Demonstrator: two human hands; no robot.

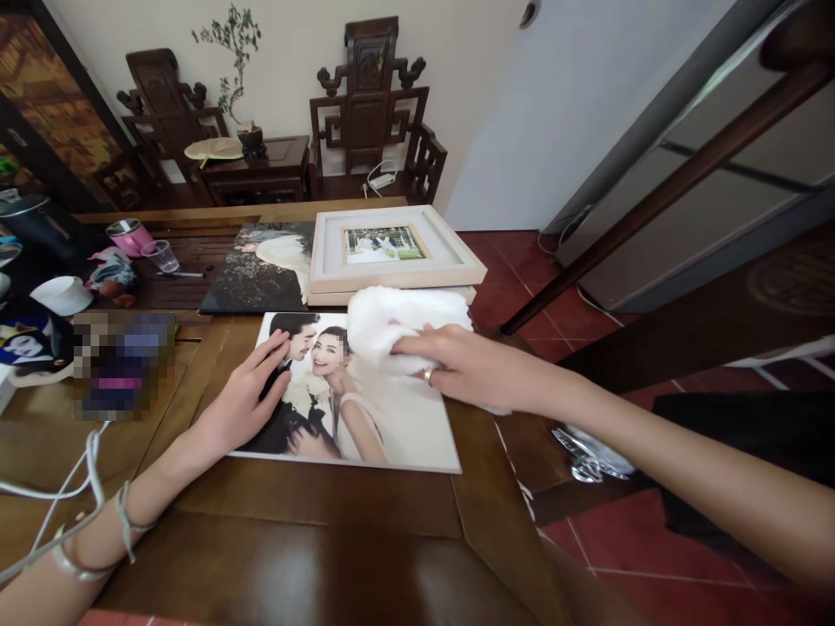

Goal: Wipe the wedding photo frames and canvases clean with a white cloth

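Note:
A large photo panel point(410, 426) showing a couple lies flat on the brown wooden table point(306, 548). My left hand point(251, 396) rests on the panel's left side, its fingers stretched out and spread. In my right hand point(450, 356) is a white cloth point(404, 317), bunched under the fingers over the panel's upper right corner. A ring shows on one finger of that hand. Right behind the cloth, a light wooden picture frame point(397, 276) lies face up on another item. Beside it is a dark photo panel point(244, 269) with a white dress in it.
At the left are a blurred-out phone-like object point(127, 365), white cables point(95, 461), a white cup point(62, 296), a pink mug point(129, 236) and a clear cup point(162, 256). Carved chairs point(370, 96) stand behind the table. A dark wooden pole point(652, 200) slants across the right.

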